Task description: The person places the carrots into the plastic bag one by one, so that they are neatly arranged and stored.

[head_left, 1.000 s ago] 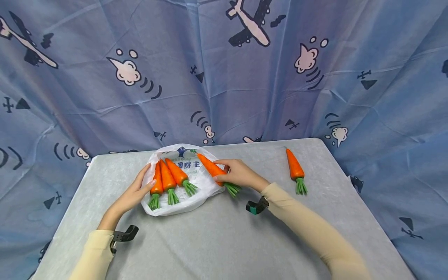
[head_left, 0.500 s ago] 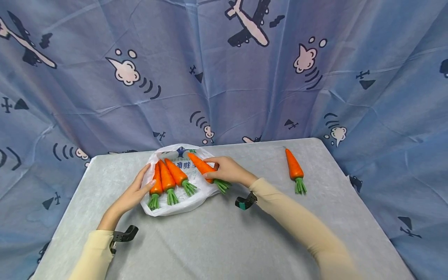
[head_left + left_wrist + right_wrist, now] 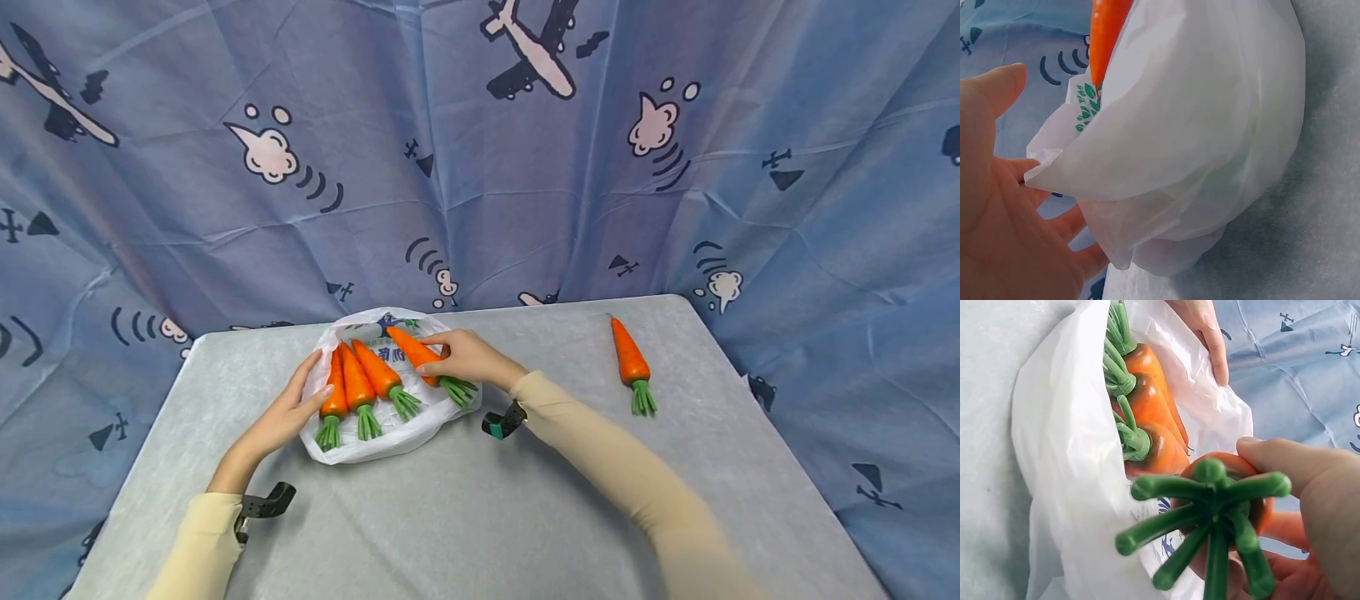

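Observation:
A white plastic bag (image 3: 405,442) lies with its mouth spread wide on the table. Three orange carrots with green stubs, such as the middle carrot (image 3: 357,383), lie side by side in its left part. My right hand (image 3: 472,358) grips a fourth carrot (image 3: 408,343) by its thick end, over the bag's right side; its tip points to the far left. The green stub (image 3: 1213,519) faces the right wrist camera. My left hand (image 3: 281,417) rests at the bag's left rim, fingers extended against the plastic (image 3: 1166,144) and thumb apart from them.
Another carrot (image 3: 632,362) lies on the right part of the grey-covered table (image 3: 450,517), apart from the bag. A blue curtain (image 3: 450,167) with airplane prints hangs behind the table's far edge. Dark bands with devices are on both wrists.
My right hand has carried its carrot leftward, from the bag's right rim to over its inside, nearer the three carrots. The left hand and the bag stay nearly still.

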Demonstrator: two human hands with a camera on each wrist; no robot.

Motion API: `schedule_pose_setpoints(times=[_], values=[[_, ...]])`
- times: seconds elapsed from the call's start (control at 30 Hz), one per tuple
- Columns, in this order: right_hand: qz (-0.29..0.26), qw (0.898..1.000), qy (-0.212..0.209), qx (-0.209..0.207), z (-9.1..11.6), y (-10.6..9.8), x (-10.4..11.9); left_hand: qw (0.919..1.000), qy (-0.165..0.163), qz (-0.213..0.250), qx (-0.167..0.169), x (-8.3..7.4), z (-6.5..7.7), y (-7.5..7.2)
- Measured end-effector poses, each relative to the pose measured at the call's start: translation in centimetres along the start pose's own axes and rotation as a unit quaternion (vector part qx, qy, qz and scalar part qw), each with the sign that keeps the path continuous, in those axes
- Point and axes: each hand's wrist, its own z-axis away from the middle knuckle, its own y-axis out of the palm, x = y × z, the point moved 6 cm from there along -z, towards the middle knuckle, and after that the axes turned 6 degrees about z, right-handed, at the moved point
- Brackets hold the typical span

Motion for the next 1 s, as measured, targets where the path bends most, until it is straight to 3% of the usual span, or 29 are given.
schedule_pose_setpoints(times=[0.43, 1.0], values=[[0.013, 1.000, -0.001, 0.006, -2.8, 1.7, 0.0, 1.0000, 0.003, 0.004, -0.001, 0.0, 0.0, 0.0], [0.014, 1.000, 0.023, 0.000, -4.6, 3.7, -0.2, 1.0000, -0.004, -0.002, -0.002, 0.0, 0.0, 0.0]])
